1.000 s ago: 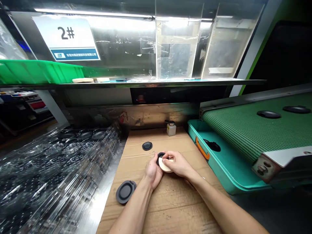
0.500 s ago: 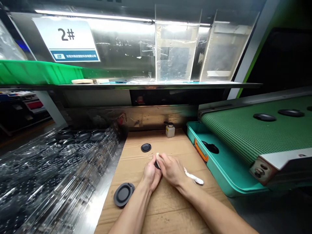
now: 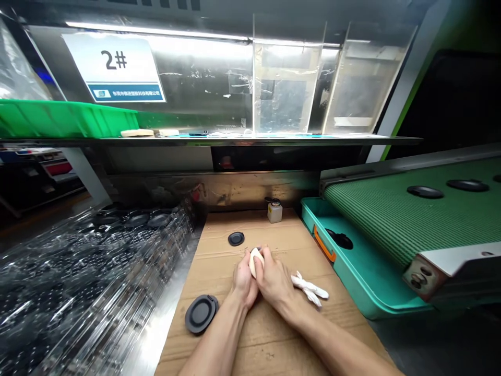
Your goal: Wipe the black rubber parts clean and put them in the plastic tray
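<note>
Hands meet at the centre of the frame over a cardboard-covered tabletop [image 3: 274,334]: the left hand [image 3: 243,282] and the right hand [image 3: 274,279] press together, fingers curled shut around a pale round pad [image 3: 255,259] whose upper edge shows between the thumbs; whether a dark part sits behind it cannot be told. Just right of the right hand, a white twisted cloth [image 3: 311,289] lies on the cardboard. A large black round cap [image 3: 201,313] rests at lower left of the hands, near the cardboard's edge, and a small black disc [image 3: 236,238] lies just above them. Further back stands a small white bottle [image 3: 274,211]. At right, a teal tray [image 3: 368,292] holds a black part [image 3: 340,239] below the end of a green conveyor belt [image 3: 391,214], which carries more black discs [image 3: 425,191]. Clear plastic trays [image 3: 86,282] fill the left of the frame. A sign reading "2#" [image 3: 115,68] hangs at upper left above a green bin [image 3: 66,119].
</note>
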